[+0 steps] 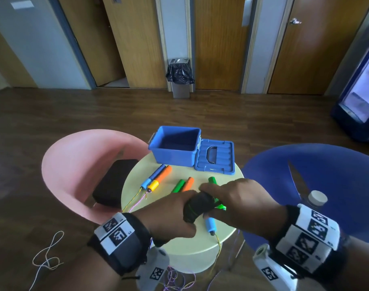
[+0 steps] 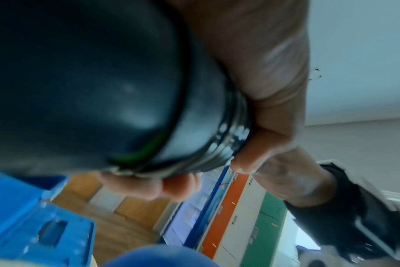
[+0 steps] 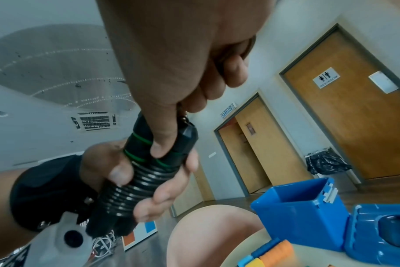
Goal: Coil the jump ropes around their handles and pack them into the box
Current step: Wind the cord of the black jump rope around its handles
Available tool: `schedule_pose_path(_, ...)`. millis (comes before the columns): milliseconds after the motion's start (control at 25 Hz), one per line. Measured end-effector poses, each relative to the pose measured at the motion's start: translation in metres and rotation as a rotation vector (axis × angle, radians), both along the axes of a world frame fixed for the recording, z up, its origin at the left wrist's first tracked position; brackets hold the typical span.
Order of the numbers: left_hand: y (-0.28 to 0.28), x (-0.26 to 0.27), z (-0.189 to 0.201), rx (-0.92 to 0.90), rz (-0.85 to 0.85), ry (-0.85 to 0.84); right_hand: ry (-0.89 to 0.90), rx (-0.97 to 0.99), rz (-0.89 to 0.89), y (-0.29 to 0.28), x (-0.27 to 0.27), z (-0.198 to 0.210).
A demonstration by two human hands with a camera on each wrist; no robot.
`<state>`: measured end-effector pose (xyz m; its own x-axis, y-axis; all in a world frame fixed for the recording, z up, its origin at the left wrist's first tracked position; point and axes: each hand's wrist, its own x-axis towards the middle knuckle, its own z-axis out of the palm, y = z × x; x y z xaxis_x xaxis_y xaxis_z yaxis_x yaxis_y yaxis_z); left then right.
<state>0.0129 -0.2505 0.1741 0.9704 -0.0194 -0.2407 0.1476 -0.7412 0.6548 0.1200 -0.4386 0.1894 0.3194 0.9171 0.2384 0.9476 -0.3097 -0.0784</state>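
Note:
A black jump rope [image 1: 197,206], its rope coiled round the two black handles with green rings, is held over the front of the round table [image 1: 179,246]. My left hand [image 1: 169,215] grips the coiled part [image 3: 135,187] from below. My right hand [image 1: 238,198] grips the handle ends [image 3: 183,142], thumb pressed on them. The open blue box [image 1: 175,145] stands at the table's back, its lid [image 1: 216,157] lying flat to its right. Loose handles lie between: a blue and orange pair [image 1: 158,178], a green and orange pair [image 1: 182,185], a green one [image 1: 212,180] and a blue one [image 1: 211,224].
A pink chair [image 1: 74,164] at the left holds a black block [image 1: 114,183]. A blue chair [image 1: 326,175] at the right carries scissors [image 1: 297,181] and a bottle [image 1: 316,198]. Thin ropes hang off the table's front and a white cord [image 1: 47,259] lies on the floor.

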Motion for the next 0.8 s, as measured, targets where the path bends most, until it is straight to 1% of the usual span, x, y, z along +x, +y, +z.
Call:
schedule_pose_path(40, 0.000, -0.002, 0.001, -0.030, -0.045, 0.035, 0.026, 0.010, 0.032, 0.000, 0.001, 0.004)
schedule_pose_path(80, 0.001, -0.003, 0.002, -0.042, -0.087, 0.066, 0.082, -0.029, 0.060, 0.000, 0.001, 0.008)
schedule_pose_path(160, 0.002, -0.006, 0.005, -0.029, -0.183, 0.104, 0.234, -0.207, 0.088, 0.000, -0.003, 0.019)
schedule_pose_path(280, -0.004, -0.010, 0.017, 0.063, -0.337, 0.115, 0.252, -0.346, 0.159, 0.001, -0.007, 0.034)
schedule_pose_path(400, -0.013, -0.016, 0.026, 0.211, -0.470, 0.032, 0.285, -0.444, 0.238, -0.002, -0.010, 0.043)
schedule_pose_path(440, -0.016, -0.017, 0.029, 0.245, -0.493, 0.005, 0.344, -0.459, 0.260, -0.003, -0.011, 0.046)
schedule_pose_path(600, -0.022, -0.025, 0.040, 0.383, -0.616, -0.100, 0.807, -0.459, 0.292, -0.007, -0.002, 0.053)
schedule_pose_path(640, -0.023, -0.029, 0.040, 0.423, -0.624, -0.127, 0.872, -0.434, 0.284, -0.010, 0.005, 0.052)
schedule_pose_path(680, -0.022, -0.032, 0.040, 0.457, -0.610, -0.147, 0.897, -0.394, 0.262, -0.013, 0.013, 0.051)
schedule_pose_path(720, -0.019, -0.034, 0.040, 0.449, -0.558, -0.158, 0.887, -0.341, 0.232, -0.017, 0.020, 0.049)
schedule_pose_path(760, -0.014, -0.036, 0.040, 0.397, -0.486, -0.155, 0.840, -0.282, 0.199, -0.021, 0.025, 0.047)
schedule_pose_path(800, -0.008, -0.037, 0.041, 0.312, -0.422, -0.164, 0.751, -0.228, 0.174, -0.025, 0.029, 0.044)
